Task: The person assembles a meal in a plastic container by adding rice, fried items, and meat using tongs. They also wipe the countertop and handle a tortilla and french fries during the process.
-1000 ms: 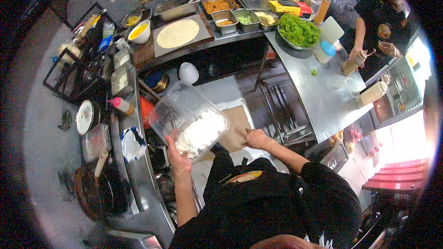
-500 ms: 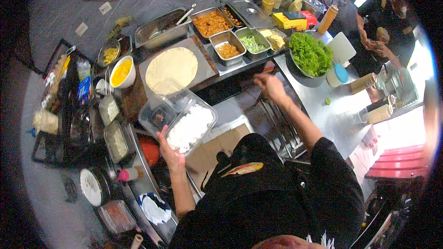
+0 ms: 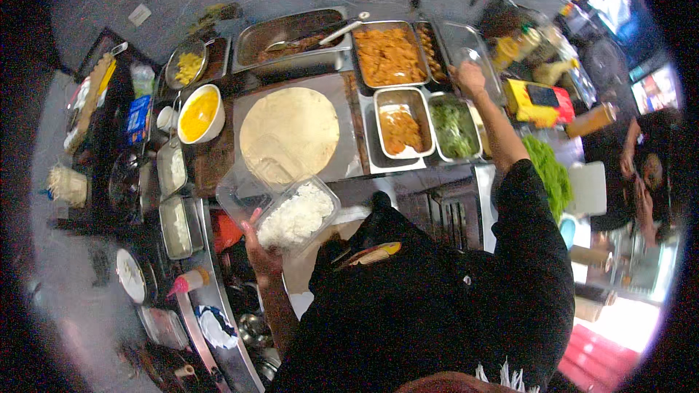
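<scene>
half curled, the left hand (image 3: 262,253) grips the tub (image 3: 334,215); hold it level. the right hand (image 3: 468,75) is over the tray (image 3: 453,35); its grip cannot be told.

Free room above the flatbread (image 3: 295,118); obstacles: clear container (image 3: 246,188) over its near edge, white bowl (image 3: 213,131) at left, steel pans (image 3: 404,100) at right, deep tray (image 3: 291,62) behind
</scene>
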Action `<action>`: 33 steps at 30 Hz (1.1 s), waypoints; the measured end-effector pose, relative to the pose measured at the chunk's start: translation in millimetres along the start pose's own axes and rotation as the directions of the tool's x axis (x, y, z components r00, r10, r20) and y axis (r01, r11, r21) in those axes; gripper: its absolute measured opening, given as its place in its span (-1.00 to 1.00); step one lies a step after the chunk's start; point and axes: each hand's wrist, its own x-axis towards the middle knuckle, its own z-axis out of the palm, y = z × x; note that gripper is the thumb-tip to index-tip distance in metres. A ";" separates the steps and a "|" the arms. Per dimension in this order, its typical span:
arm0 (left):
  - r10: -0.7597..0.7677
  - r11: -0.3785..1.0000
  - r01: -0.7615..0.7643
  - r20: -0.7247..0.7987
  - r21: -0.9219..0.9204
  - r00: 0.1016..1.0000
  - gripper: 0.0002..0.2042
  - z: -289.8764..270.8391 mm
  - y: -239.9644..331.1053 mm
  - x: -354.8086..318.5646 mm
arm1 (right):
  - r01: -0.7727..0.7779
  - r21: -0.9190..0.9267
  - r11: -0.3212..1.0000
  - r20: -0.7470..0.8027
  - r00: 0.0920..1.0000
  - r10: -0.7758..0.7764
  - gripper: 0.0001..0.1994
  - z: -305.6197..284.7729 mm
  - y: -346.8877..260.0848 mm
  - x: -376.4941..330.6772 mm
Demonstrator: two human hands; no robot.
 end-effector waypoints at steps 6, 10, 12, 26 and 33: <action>0.075 0.997 -0.076 -0.092 -0.015 0.993 -0.39 12.7 -20.2 8.6 | -0.065 -0.110 0.992 0.071 0.995 0.073 -0.33 40.2 32.7 98.8; 0.295 0.905 -0.242 -0.106 0.351 0.950 -0.40 10.0 -3.5 -5.5 | 0.191 -0.474 0.859 0.055 0.981 -0.188 -0.65 53.0 -54.0 51.9; 0.309 0.869 -0.256 -0.063 0.423 0.949 -0.40 12.6 -0.8 7.0 | 0.111 -0.372 0.922 -0.186 0.964 -0.191 -0.74 49.6 -39.8 43.9; -0.025 0.990 0.023 0.008 0.138 1.000 -0.36 -11.3 24.4 86.5 | 0.245 -0.429 0.869 -0.333 0.852 -0.404 -0.78 -79.3 35.3 67.5; 0.008 0.960 -0.028 0.072 0.279 0.997 -0.40 -16.2 36.3 97.4 | 0.616 -0.050 0.786 -0.293 0.743 -0.601 -0.58 -189.4 -58.6 -52.1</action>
